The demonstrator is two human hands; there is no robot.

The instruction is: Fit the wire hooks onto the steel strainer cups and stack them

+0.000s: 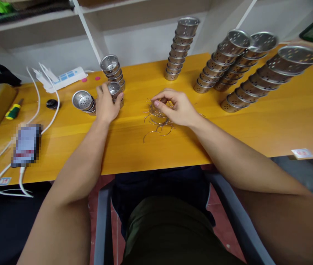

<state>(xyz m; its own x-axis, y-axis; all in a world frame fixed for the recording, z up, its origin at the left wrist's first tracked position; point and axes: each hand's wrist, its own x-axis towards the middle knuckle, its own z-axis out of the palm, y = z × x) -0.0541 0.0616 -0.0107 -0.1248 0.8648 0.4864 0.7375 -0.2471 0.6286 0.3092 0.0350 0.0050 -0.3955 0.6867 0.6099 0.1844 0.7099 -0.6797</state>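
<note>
Left hand [107, 106] curled round metal cup [114, 88], likely light, stiff, best gripped by sides; right hand [178, 107] near-pinched over wires [159, 120], hold unclear.

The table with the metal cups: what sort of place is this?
Probably a small workshop: the stacked perforated metal cups, loose bent wires and a screwdriver-like tool suggest it.

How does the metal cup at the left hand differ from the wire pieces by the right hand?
The metal cup is a round, open-mouthed vessel; the wire pieces are thin, curved strands. The left hand has its fingers around the cup, while the wire pieces lie loosely tangled by the right hand. Both look metallic.
</note>
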